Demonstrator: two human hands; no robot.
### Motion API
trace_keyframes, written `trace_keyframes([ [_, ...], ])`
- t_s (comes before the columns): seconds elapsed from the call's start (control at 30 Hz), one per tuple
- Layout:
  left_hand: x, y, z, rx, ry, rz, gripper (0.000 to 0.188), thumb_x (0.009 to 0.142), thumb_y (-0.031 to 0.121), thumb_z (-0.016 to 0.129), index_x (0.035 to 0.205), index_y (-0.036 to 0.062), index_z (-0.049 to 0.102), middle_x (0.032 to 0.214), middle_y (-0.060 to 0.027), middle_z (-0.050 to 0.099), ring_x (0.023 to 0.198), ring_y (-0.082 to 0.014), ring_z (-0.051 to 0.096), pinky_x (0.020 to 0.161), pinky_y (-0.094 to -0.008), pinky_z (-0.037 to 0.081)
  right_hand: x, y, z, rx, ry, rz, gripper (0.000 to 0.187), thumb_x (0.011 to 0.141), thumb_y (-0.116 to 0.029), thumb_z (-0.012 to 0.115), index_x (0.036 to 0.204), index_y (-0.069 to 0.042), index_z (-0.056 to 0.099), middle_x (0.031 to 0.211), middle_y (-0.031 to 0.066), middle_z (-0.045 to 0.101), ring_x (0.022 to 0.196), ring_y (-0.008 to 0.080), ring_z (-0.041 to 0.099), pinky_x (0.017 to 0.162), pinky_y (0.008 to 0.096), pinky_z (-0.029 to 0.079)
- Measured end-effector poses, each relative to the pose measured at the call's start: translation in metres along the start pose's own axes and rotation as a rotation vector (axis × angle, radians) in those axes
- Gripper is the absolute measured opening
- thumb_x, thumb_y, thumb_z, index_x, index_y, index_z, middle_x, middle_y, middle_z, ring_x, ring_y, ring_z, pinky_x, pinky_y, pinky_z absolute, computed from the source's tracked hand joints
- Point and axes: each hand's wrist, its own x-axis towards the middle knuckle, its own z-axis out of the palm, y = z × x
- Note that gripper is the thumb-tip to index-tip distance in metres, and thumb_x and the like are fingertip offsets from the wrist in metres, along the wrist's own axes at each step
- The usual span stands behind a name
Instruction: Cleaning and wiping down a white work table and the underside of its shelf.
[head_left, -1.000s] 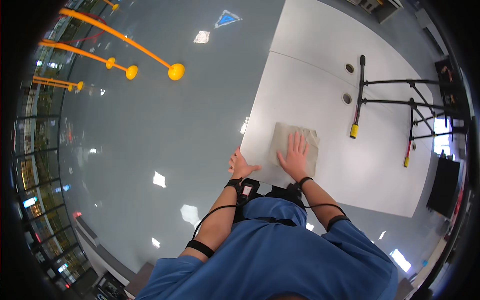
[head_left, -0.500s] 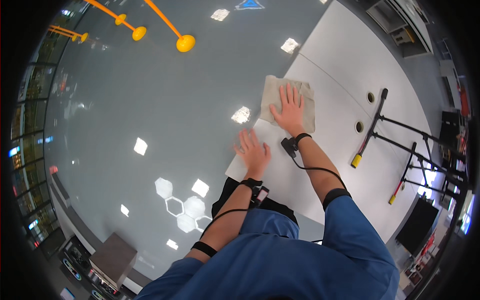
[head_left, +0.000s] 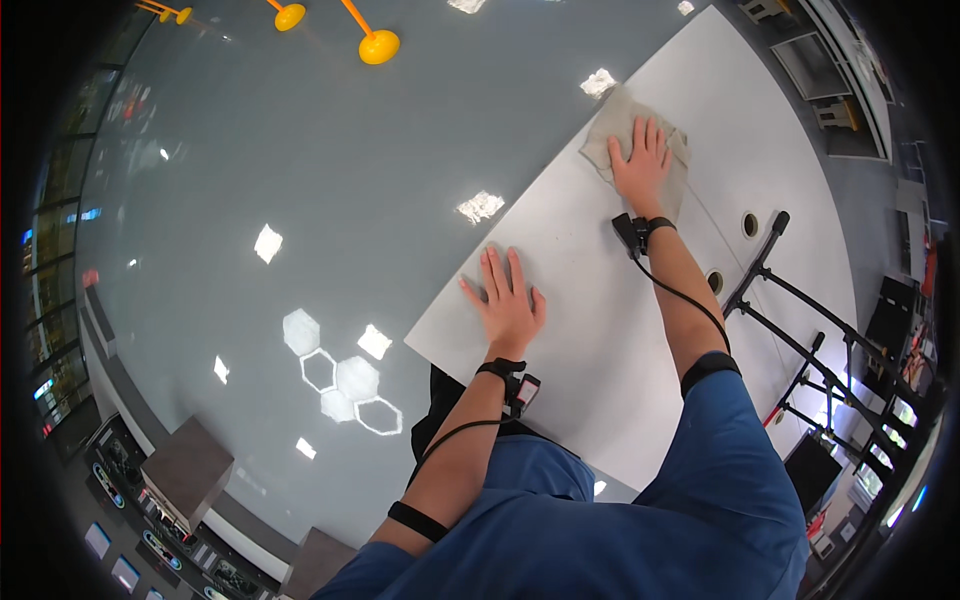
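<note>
A beige cloth lies spread and slightly crumpled on the white table, by its far left edge. My right hand rests flat on top of the cloth, fingers stretched out and pressing down, not wrapped round it. Near the table's closer left corner, my left hand lies with spread fingers on the bare white surface and holds nothing. Each wrist carries a black strap with a small device, and a cable runs up each forearm.
A black metal frame stands on the table's right side, beside round cable holes. A seam crosses the tabletop. Yellow-footed orange posts stand on the glossy grey floor. A brown box-shaped unit is at the lower left.
My right hand has slid the cloth farther away and to the right along the table. My left hand has come down onto the tabletop near its corner. The whole view has shifted.
</note>
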Motion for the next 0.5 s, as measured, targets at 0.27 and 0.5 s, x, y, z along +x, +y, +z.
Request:
trace_keyframes([
  [0.27, -0.002, -0.001, 0.002, 0.033, -0.002, 0.004, 0.076, 0.082, 0.034, 0.05, 0.148, 0.0047, 0.026, 0.154, -0.0234, 0.017, 0.144, -0.0357, 0.016, 0.106, -0.0707, 0.005, -0.084, 0.022, -0.024, -0.006, 0.012, 0.05, 0.073, 0.091, -0.052, 0.044, 0.147, -0.009, 0.03, 0.154, 0.0152, 0.024, 0.142, 0.035, 0.021, 0.115, 0.0523, 0.01],
  [0.5, 0.001, -0.001, 0.002, 0.042, 0.028, 0.023, 0.075, 0.082, 0.032, 0.051, 0.147, 0.0039, 0.027, 0.153, -0.0242, 0.019, 0.144, -0.0365, 0.016, 0.106, -0.0699, 0.008, -0.238, -0.033, -0.056, -0.038, -0.135, 0.08, 0.075, 0.088, -0.049, 0.051, 0.147, -0.007, 0.03, 0.154, 0.0163, 0.024, 0.142, 0.0363, 0.02, 0.114, 0.0533, 0.011],
])
